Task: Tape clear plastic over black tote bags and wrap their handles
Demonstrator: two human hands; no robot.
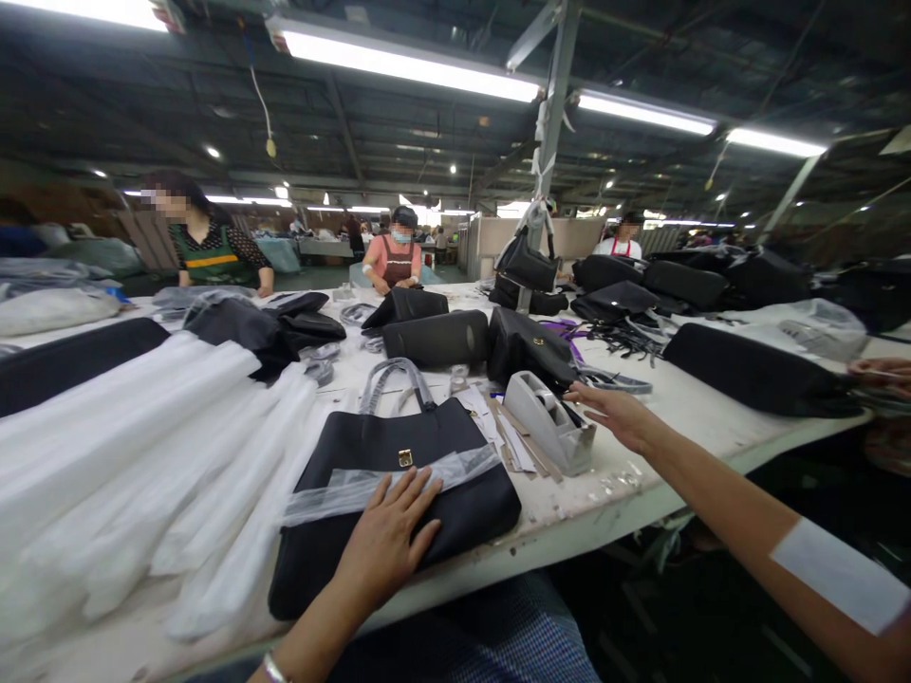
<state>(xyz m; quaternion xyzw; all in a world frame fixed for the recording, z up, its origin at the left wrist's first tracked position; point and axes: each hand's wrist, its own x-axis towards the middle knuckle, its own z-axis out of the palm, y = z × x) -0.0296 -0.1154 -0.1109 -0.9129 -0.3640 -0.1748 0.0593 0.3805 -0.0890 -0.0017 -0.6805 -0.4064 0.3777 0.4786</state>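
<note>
A black handbag [470, 507] with a gold clasp lies flat in front of me, its handles [399, 375] wrapped in clear plastic. Across its front runs a strip of translucent plastic film [324, 501]. My left hand [395, 522] rests on the film and the bag, fingers spread. Just right of the bag stands a grey tape dispenser [545, 427] with a roll of tape. My right hand [616, 413] is held beside the dispenser with its fingers stretched out; nothing shows in it. Strips of card and paper [516, 441] lie between bag and dispenser.
Rolls of white foam sheet [163, 455] cover the left of the table [604, 522]. Several black bags [434, 337] stand farther back, with another [754, 370] at right. Co-workers [395, 251] are across the table. Another person's hand [883, 372] shows at the right edge.
</note>
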